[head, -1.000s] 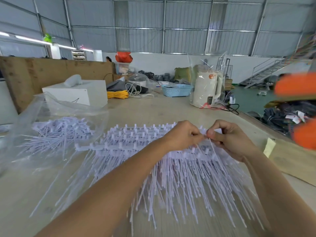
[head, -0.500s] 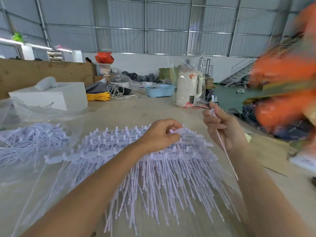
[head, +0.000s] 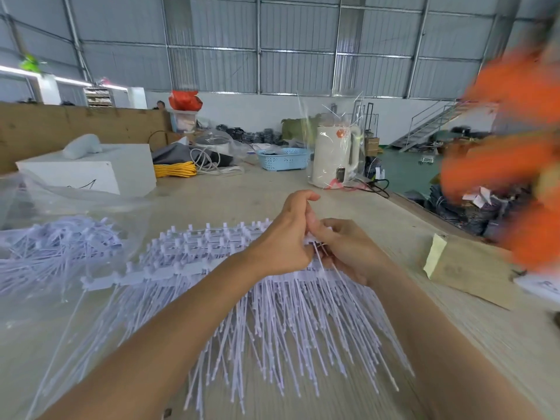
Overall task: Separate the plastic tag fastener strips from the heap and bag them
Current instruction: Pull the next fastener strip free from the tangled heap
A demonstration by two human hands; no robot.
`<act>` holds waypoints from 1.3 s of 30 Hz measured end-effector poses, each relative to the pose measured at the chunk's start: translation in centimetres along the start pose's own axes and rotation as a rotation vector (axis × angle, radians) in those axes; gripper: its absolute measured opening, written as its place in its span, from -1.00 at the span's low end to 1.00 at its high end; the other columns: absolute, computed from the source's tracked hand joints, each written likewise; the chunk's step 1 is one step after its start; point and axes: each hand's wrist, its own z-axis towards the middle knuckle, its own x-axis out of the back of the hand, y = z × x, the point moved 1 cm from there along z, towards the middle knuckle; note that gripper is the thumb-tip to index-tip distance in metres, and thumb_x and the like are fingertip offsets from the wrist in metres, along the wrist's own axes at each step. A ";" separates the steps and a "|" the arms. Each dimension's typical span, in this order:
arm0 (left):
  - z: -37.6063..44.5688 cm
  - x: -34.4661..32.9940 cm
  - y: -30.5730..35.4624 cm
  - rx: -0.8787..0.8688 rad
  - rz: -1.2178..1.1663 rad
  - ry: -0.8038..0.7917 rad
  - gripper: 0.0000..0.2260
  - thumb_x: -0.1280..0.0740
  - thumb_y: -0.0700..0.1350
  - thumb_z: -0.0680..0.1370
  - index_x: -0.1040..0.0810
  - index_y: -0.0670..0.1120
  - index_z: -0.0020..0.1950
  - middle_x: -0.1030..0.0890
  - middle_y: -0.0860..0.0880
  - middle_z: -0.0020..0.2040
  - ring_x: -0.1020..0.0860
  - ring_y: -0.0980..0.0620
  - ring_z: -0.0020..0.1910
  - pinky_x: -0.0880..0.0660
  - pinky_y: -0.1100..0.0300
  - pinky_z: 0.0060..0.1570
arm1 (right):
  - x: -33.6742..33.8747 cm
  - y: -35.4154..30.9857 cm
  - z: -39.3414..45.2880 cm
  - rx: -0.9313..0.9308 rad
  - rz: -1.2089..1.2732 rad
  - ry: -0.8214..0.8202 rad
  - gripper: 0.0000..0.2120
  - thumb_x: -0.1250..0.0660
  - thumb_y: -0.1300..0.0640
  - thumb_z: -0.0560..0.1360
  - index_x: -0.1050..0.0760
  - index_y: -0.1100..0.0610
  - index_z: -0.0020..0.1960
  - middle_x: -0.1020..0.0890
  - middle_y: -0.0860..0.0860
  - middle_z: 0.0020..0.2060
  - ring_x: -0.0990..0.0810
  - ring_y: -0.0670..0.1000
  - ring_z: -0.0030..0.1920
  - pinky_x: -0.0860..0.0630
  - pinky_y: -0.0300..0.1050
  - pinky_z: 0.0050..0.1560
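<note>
1. On the pale wooden table (head: 248,192): heap of white tag fastener strips (head: 272,313), heads along the far edge, thin tails fanned toward the camera.
2. At the heap's far right corner: left hand (head: 286,237) and right hand (head: 348,253) pressed close together, touching.
3. Left hand: fingers curled, pinching fasteners at the heads; exact piece held hidden behind the knuckles.
4. Right hand: fingers curled round a few thin white strands that run down from the pinch across the palm.
5. Far left: clear plastic bag (head: 60,237) lying on the table, with a loose tangle of bagged fasteners (head: 57,247) inside.
6. Farther back: white box (head: 100,174), yellow cord coil (head: 175,170), blue basket (head: 283,159), white kettle (head: 333,156) wrapped in clear film.
7. Right of the hands: brown envelope (head: 466,268) flat on the table.
8. At the right edge: blurred orange shapes (head: 509,122), too smeared to identify.
</note>
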 end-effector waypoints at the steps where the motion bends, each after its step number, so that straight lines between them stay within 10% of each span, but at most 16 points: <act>1: -0.1 0.0 0.0 0.009 -0.001 0.021 -0.26 -0.40 -0.31 0.38 -0.07 -0.09 0.43 -0.27 0.00 0.12 -0.43 0.13 -0.02 -0.44 0.45 -0.13 | 0.1 0.1 0.0 0.019 0.019 0.003 -0.58 -0.42 -0.22 0.23 -0.56 0.17 -0.28 -0.53 0.10 -0.45 -0.39 -0.03 -0.52 -0.33 -0.26 -0.53; 10: -1.3 2.0 0.1 0.066 0.382 0.100 -0.81 -0.43 0.06 0.42 -0.60 -0.05 -0.10 -0.64 -0.01 -0.19 -0.56 -0.02 -0.21 -0.39 0.18 -0.31 | 1.0 0.5 0.5 0.053 0.236 0.022 -0.84 -0.29 0.30 0.52 -0.52 0.25 -0.24 -0.47 0.02 -0.55 -0.38 -0.12 -0.56 -0.33 -0.33 -0.53; 17: -1.6 1.4 -0.2 -0.110 0.538 -0.043 -0.72 -0.18 -0.05 0.60 -0.58 -0.21 -0.05 -0.57 -0.14 -0.20 -0.52 -0.12 -0.21 -0.45 0.04 -0.20 | 1.4 0.7 0.5 0.074 0.225 0.014 -0.83 -0.31 0.31 0.49 -0.49 0.25 -0.28 -0.48 0.03 -0.54 -0.41 -0.11 -0.53 -0.33 -0.33 -0.53; 28: -1.2 1.8 -0.6 -0.028 -0.131 -0.045 -0.61 -0.31 -0.23 0.55 -0.38 -0.18 -0.49 -0.31 -0.11 -0.50 -0.25 0.09 -0.48 -0.23 0.25 -0.43 | 1.6 0.6 0.7 0.237 0.246 -0.030 -0.82 -0.26 0.34 0.49 -0.49 0.23 -0.27 -0.51 0.02 -0.50 -0.43 -0.11 -0.51 -0.35 -0.32 -0.47; 35: -1.0 1.4 -0.4 0.062 -0.335 0.019 -0.64 -0.35 -0.20 0.53 -0.56 -0.03 -0.48 -0.38 0.12 -0.57 -0.25 0.21 -0.57 -0.24 0.37 -0.50 | 1.7 0.4 0.8 0.162 0.337 0.009 -0.75 -0.17 0.38 0.55 -0.45 0.21 -0.27 -0.48 0.04 -0.43 -0.37 -0.09 -0.48 -0.31 -0.30 -0.50; 39: -1.2 1.5 -0.6 0.082 -0.374 0.106 -0.91 -0.39 -0.23 0.49 -0.69 -0.22 -0.08 -0.64 0.15 -0.31 -0.48 0.33 -0.47 -0.38 0.44 -0.41 | 4.5 0.5 0.6 0.024 0.548 0.312 -0.78 -0.14 0.41 0.55 -0.48 0.20 -0.16 -0.47 0.08 -0.33 -0.40 -0.09 -0.42 -0.38 -0.30 -0.49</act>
